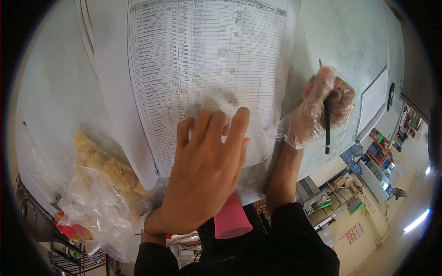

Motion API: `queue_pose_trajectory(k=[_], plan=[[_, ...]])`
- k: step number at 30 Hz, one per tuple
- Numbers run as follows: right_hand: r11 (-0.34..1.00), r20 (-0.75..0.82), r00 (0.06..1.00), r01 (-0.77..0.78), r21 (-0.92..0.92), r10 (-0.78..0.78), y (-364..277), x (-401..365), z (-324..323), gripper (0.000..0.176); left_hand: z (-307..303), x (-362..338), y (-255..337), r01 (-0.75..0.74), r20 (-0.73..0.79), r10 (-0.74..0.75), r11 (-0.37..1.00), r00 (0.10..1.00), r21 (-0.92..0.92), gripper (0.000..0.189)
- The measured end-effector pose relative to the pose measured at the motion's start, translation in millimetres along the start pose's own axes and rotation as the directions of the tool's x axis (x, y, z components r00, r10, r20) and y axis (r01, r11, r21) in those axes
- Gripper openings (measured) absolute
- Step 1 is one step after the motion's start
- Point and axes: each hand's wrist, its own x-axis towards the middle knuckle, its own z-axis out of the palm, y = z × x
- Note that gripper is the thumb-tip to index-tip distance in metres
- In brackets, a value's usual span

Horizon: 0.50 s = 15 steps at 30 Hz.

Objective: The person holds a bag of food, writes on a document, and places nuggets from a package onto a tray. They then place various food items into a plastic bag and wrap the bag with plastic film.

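Observation:
My bare left hand (207, 161) rests palm down on the lower part of a printed sheet (202, 69), its fingers apart and slightly bent. The sheet carries a table of rows, with handwritten ticks and numbers. To the right of the paper, my right hand (317, 106) wears a clear plastic glove (299, 124). Its fingers are closed around a dark pencil (327, 124), whose tapered tip points away from me, clear of the sheet. More white paper (117, 92) lies under the sheet's left side.
Left of the papers lies a clear plastic bag (99, 198) beside yellowish crumbly food in plastic (106, 161). A board or sheet (373, 103) sits at the table's right edge. A pink object (231, 218) is against my body. Shelves (380, 147) stand beyond on the right.

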Motion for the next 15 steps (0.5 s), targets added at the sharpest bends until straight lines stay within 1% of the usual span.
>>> queue_pose_trajectory(k=[1, 2, 3, 4, 5, 6, 7, 8, 9, 10, 11, 12, 13, 14, 15], plan=[[0.997, -0.074, 0.997, -0.031, -0.065, 0.026, 4.3, 0.4, -0.1, 0.014, -2.5, -1.0, -0.8, -0.001, 0.004, 0.001, 1.000, 1.000, 0.011, 0.034], [0.997, -0.046, 0.998, -0.041, -0.066, 0.038, 4.9, 1.8, -2.3, 0.013, -4.6, -2.0, -1.6, -0.024, 0.005, 0.024, 1.000, 1.000, 0.002, 0.029], [0.997, -0.052, 0.998, -0.046, -0.057, 0.043, 9.0, 3.1, -3.9, 0.013, -7.2, -4.3, -3.2, -0.047, 0.005, 0.047, 0.999, 0.999, -0.008, 0.024], [1.000, -0.037, 0.999, -0.006, -0.030, 0.005, 16.2, 4.3, -4.7, 0.012, -9.3, -8.0, -6.5, -0.046, 0.005, 0.046, 0.999, 0.999, 0.004, 0.024], [1.000, -0.020, 0.999, 0.031, -0.004, -0.031, 20.7, 4.5, -5.1, 0.013, -10.3, -13.6, -11.3, -0.074, -0.016, 0.072, 0.990, 0.997, -0.122, 0.022], [1.000, -0.023, 0.999, 0.025, 0.006, -0.025, 21.7, 4.4, -5.2, 0.013, -11.4, -19.8, -16.6, -0.104, -0.040, 0.097, 0.964, 0.994, -0.245, 0.021], [0.996, 0.011, 0.999, 0.036, 0.077, -0.037, 22.3, 5.1, -5.0, 0.014, -13.8, -31.2, -20.5, -0.103, -0.039, 0.097, 0.967, 0.995, -0.232, 0.021], [0.988, 0.042, 0.998, 0.045, 0.149, -0.052, 21.4, 4.8, -4.6, 0.016, -17.2, -50.9, -23.3, -0.036, -0.033, 0.023, 0.867, 0.999, -0.497, 0.020], [0.986, 0.031, 0.999, 0.039, 0.161, -0.045, 19.7, 4.1, -4.8, 0.016, -19.2, -71.7, -25.8, 0.029, -0.005, -0.047, 0.695, 0.999, -0.719, 0.018], [0.990, 0.045, 0.999, -0.006, 0.143, 0.000, 18.1, 3.2, -5.6, 0.015, -17.2, -92.8, -30.1, 0.035, -0.004, -0.067, 0.570, 0.998, -0.821, 0.018], [0.991, 0.059, 0.997, -0.051, 0.124, 0.044, 17.0, 2.9, -7.0, 0.016, -12.3, -115.4, -34.1, 0.037, -0.001, -0.088, 0.431, 0.996, -0.901, 0.019], [0.989, 0.052, 0.997, -0.055, 0.139, 0.049, 19.9, 3.9, -8.9, 0.016, -5.5, -138.5, -38.4, 0.044, 0.014, -0.095, 0.321, 0.995, -0.946, 0.025], [0.986, 0.115, 0.990, 0.061, 0.155, -0.079, 25.8, 5.1, -13.2, 0.021, 2.0, -162.6, -41.8, 0.051, 0.031, -0.101, 0.203, 0.994, -0.978, 0.032], [0.969, 0.172, 0.964, 0.176, 0.173, -0.205, 30.6, 8.6, -20.1, 0.026, 8.4, -184.4, -43.1, 0.076, 0.066, -0.089, 0.108, 0.994, -0.991, 0.037], [0.968, 0.164, 0.965, 0.173, 0.180, -0.203, 29.6, 8.0, -28.7, 0.026, 14.2, -207.7, -44.1, 0.100, 0.099, -0.074, 0.011, 0.992, -0.995, 0.043]])
